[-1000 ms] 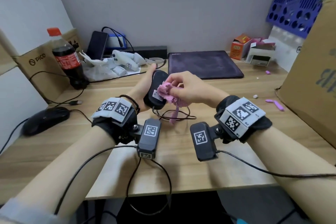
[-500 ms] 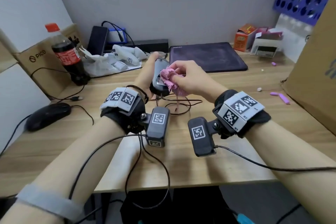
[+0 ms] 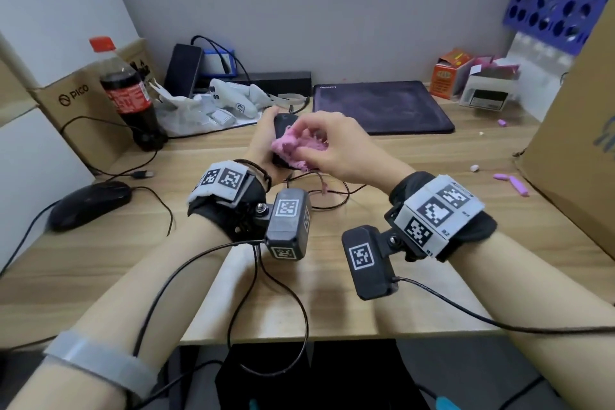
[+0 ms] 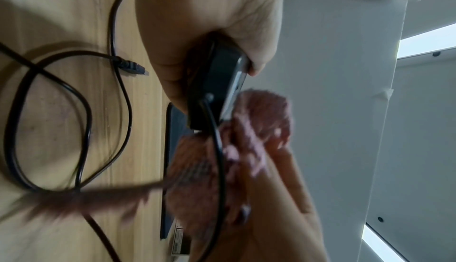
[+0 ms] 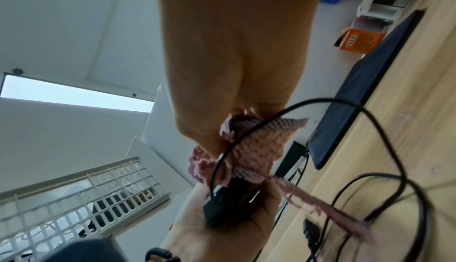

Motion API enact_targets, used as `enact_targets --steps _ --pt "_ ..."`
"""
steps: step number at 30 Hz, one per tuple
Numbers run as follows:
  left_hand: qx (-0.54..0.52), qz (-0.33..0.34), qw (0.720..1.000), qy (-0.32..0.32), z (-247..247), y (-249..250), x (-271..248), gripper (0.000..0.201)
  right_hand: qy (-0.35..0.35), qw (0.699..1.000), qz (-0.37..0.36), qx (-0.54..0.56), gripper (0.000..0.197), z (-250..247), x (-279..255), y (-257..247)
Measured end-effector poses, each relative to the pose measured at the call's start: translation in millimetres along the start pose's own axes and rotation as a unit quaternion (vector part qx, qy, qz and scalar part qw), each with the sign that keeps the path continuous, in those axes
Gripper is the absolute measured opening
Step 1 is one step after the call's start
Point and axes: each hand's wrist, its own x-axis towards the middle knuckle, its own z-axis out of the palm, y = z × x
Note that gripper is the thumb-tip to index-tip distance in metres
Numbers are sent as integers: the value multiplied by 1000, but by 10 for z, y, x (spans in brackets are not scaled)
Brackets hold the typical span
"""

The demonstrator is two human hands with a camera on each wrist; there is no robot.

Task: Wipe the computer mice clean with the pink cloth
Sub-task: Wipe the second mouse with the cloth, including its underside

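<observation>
The pink cloth (image 3: 294, 146) is bunched against a black mouse (image 3: 282, 125) that is held up above the middle of the wooden desk (image 3: 399, 176), not lying on it. The right hand (image 3: 336, 146) pinches the cloth with curled fingertips and presses it on the mouse, and one frayed strip of cloth hangs down from it. The left hand (image 3: 263, 143) grips the mouse from the far side, with the fingers and thumb curled around its edges; in the left wrist view the mouse (image 4: 217, 82) sits at the base of the palm and its cable (image 4: 74, 110) runs down in loops onto the desk. A second black mouse (image 3: 90, 205) lies on the desk well to the left, with its own cable. Behind the hands a dark mouse pad (image 3: 382, 106) lies flat near the grey wall (image 3: 332, 10). At the left back stand a cola bottle (image 3: 128, 93) with a red cap and a brown cardboard box (image 3: 76, 100); beside the bottle lie white controllers (image 3: 233, 100). At the right back is an orange box (image 3: 447, 76), and a large cardboard box (image 3: 579, 130) stands on the right edge. Small pink bits (image 3: 511, 181) lie on the desk near it.
</observation>
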Motion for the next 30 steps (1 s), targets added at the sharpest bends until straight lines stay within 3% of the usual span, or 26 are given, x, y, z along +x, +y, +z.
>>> enact_targets --steps 5,10,13,15,20,27,30 --pt "15 -19 1000 14 -48 31 -30 47 -23 999 -27 2 17 -17 2 14" --pt "78 -41 996 33 -182 32 41 37 -38 999 -19 -1 12 -77 -7 40" --pt "59 -48 996 43 -267 26 69 30 6 1000 0 -10 10 -115 -25 124" --pt "34 -52 997 39 -273 36 77 29 28 1000 14 1 9 -134 -34 167" --pt "48 -54 997 31 -220 37 78 26 -9 998 -8 63 18 -136 -24 1" --pt "56 -64 996 39 -190 -6 111 28 -34 999 -14 27 18 -100 -29 -26" --pt "47 -65 996 36 -198 -11 75 30 -10 1000 5 22 19 -168 -46 89"
